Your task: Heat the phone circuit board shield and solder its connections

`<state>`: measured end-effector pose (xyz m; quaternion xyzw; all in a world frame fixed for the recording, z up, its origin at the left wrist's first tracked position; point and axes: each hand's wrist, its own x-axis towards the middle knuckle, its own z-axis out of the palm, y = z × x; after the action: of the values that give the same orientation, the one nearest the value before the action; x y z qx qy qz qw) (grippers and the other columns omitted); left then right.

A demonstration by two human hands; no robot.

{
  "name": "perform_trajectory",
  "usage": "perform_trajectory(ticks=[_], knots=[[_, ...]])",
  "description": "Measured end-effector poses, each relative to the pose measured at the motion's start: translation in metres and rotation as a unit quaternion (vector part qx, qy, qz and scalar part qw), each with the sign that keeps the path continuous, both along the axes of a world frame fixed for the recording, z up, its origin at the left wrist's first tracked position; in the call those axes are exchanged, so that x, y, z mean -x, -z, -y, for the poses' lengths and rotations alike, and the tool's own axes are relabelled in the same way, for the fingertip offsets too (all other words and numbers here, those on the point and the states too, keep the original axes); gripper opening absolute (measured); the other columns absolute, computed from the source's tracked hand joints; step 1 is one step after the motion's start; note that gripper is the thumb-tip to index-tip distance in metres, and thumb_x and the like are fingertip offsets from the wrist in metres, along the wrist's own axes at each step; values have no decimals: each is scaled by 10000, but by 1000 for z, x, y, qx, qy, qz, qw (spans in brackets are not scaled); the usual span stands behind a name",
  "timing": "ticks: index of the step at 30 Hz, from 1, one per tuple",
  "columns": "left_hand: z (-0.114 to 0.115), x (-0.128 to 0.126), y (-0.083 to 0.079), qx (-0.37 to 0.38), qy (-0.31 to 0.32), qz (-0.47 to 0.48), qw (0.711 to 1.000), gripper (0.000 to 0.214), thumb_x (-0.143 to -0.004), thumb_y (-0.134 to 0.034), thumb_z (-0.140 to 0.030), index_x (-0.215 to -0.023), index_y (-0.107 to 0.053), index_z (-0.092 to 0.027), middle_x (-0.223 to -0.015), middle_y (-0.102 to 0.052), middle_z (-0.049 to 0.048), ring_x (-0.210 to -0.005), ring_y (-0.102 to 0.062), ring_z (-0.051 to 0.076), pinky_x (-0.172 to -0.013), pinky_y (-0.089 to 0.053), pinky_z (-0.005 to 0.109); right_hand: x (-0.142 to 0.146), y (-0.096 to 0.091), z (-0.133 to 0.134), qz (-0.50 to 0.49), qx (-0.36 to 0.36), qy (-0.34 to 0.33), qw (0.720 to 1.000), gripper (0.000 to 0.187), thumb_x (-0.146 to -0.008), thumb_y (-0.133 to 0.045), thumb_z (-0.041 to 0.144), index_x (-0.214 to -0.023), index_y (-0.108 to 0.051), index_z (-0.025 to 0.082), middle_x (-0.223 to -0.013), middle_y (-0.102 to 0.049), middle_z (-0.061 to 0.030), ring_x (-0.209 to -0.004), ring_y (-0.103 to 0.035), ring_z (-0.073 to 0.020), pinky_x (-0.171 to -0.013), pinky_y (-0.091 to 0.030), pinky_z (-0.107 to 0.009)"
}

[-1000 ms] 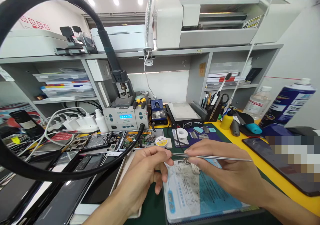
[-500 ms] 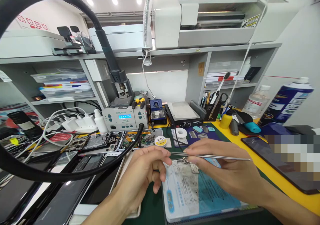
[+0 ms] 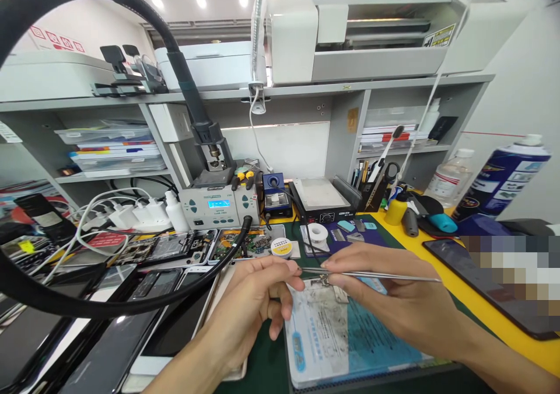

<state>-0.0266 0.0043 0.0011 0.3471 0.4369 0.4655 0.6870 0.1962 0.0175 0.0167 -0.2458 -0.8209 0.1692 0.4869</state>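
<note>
Metal tweezers (image 3: 376, 275) lie in my right hand (image 3: 394, 289), pinched between thumb and fingers, with the tips pointing left. My left hand (image 3: 258, 300) meets those tips with its thumb and index finger pressed together; whatever is between them is too small to name. Its other fingers curl loosely below. Beneath both hands is a worn blue-and-white booklet or pad (image 3: 324, 335) with printed text. Near its top edge sits a small metal part (image 3: 341, 294), partly hidden by my right hand.
Several phones and screens (image 3: 118, 318) cover the left side, under a looping black hose (image 3: 131, 306). Behind stand a hot-air station (image 3: 223, 204), a round yellow-labelled tin (image 3: 281, 247), a solder spool (image 3: 317, 234) and a heating plate (image 3: 321, 198). A dark phone (image 3: 481, 283) lies at right.
My left hand has shifted very slightly to the right along the tweezer tips. My right hand and the tweezers look nearly still.
</note>
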Motion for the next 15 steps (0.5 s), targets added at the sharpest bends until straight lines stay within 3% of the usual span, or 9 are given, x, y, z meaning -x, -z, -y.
perform_trajectory(ticks=[10, 15], knots=[[0, -1, -1, -1, -5, -20, 1000, 346, -648, -912, -377, -751, -687, -135, -730, -704, 39, -421, -514, 77, -282, -380, 164, 1, -2, 3, 3, 4, 8, 1000, 163, -903, -775, 107, -988, -827, 236, -927, -860, -25, -847, -817, -201, -778, -665, -272], [-5, 6, -4, -21, -42, -36, 998, 325, -630, -907, -363, -733, -708, -127, -719, -692, 33, -426, -504, 75, -281, -365, 166, -2, -3, 1, -29, 4, 41, 999, 150, -893, -797, 130, -974, -832, 252, -926, -861, -10, -867, -814, -195, -777, -659, -256]])
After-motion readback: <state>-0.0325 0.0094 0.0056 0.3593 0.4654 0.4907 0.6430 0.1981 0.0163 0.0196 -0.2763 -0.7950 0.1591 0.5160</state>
